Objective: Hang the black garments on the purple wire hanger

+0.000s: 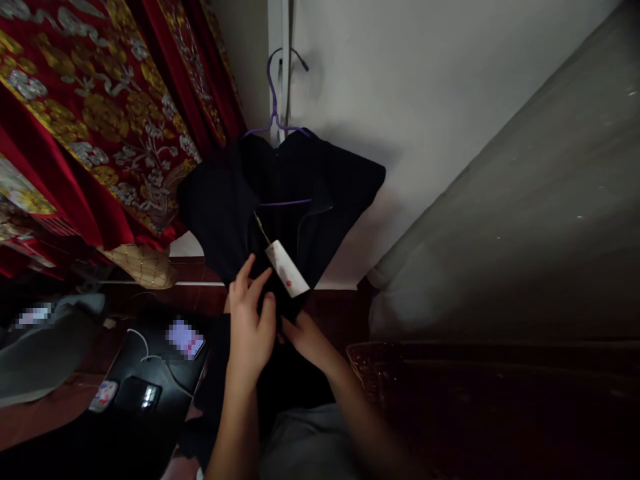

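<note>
A black garment [280, 207] hangs on a purple hanger [276, 100] hooked high on the white wall. A white tag [287, 268] with a red mark dangles from its front. My left hand [251, 321] reaches up to the garment's lower part just left of the tag, fingers loosely curled against the cloth. My right hand [306, 339] sits lower, its fingers pinched on the dark hem below the tag. The hem and my fingertips merge in shadow.
Red and gold embroidered fabric [95, 113] hangs at the left. A dark low table [125, 427] at lower left carries a lit phone [186, 339], a white cable and a second device [144, 395]. A grey slanted surface [525, 220] fills the right; a woven basket rim [370, 363] lies below.
</note>
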The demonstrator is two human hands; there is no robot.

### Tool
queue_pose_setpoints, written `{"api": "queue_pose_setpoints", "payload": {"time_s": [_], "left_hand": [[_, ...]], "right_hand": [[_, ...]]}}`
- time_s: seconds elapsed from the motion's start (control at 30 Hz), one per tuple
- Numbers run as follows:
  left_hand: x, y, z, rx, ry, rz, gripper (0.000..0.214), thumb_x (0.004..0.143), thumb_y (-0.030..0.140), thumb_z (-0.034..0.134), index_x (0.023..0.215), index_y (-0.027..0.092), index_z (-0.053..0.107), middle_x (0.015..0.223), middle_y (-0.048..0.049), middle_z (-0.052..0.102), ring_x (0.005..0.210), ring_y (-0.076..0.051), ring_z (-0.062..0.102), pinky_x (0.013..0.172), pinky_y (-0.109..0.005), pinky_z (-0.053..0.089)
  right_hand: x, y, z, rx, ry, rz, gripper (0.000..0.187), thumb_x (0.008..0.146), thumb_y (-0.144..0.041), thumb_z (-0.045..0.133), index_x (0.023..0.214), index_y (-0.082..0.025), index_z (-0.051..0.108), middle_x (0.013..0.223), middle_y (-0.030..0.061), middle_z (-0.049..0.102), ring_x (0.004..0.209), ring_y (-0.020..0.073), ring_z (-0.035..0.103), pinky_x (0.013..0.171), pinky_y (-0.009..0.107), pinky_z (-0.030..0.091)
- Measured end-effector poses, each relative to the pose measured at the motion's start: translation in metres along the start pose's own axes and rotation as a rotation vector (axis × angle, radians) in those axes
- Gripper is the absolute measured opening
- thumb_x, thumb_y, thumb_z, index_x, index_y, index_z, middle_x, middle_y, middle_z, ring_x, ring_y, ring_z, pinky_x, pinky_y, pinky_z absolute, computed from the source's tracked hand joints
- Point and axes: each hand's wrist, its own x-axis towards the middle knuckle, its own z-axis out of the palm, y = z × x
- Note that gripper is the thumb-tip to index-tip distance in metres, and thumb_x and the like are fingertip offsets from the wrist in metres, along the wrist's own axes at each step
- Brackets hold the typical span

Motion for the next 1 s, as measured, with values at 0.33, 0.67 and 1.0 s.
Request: {"api": "queue_pose_setpoints", "payload": {"time_s": [0.33, 0.67, 1.0], "left_hand": [[-0.019, -0.035, 0.004, -0.358, -0.094, -0.231, 0.035, 0.087, 0.008, 0.051, 0.117, 0.021, 0.064, 0.108, -0.0066, 0.07, 0.101, -0.02, 0.068, 0.092, -0.032, 0.056], [-0.021, -0.046, 0.013, -0.197, -0.157, -0.141, 0.011, 0.1, 0.02, 0.056, 0.093, 0.018, 0.065, 0.086, -0.0024, 0.067, 0.082, -0.017, 0.064, 0.08, -0.027, 0.049], [-0.027, -0.052, 0.032, -0.16, 0.0, -0.043, 0.012, 0.098, 0.02, 0.057, 0.089, 0.018, 0.065, 0.08, -0.0015, 0.067, 0.076, -0.016, 0.064, 0.074, -0.025, 0.048]], "right_hand": [[-0.005, -0.009, 0.002, 0.084, 0.165, 0.056, 0.051, 0.071, -0.065, 0.08, 0.063, -0.02, 0.056, 0.048, -0.0033, 0.045, 0.044, 0.0105, 0.04, 0.044, 0.025, 0.032], [-0.002, -0.017, 0.014, 0.228, 0.244, -0.133, 0.055, 0.084, -0.069, 0.07, 0.065, -0.019, 0.059, 0.055, 0.0014, 0.056, 0.052, 0.0113, 0.049, 0.052, 0.026, 0.039], [-0.001, -0.035, -0.007, 0.295, 0.104, -0.008, 0.032, 0.077, -0.046, 0.076, 0.071, -0.016, 0.07, 0.053, -0.0004, 0.058, 0.044, 0.0071, 0.044, 0.043, 0.021, 0.028]]}}
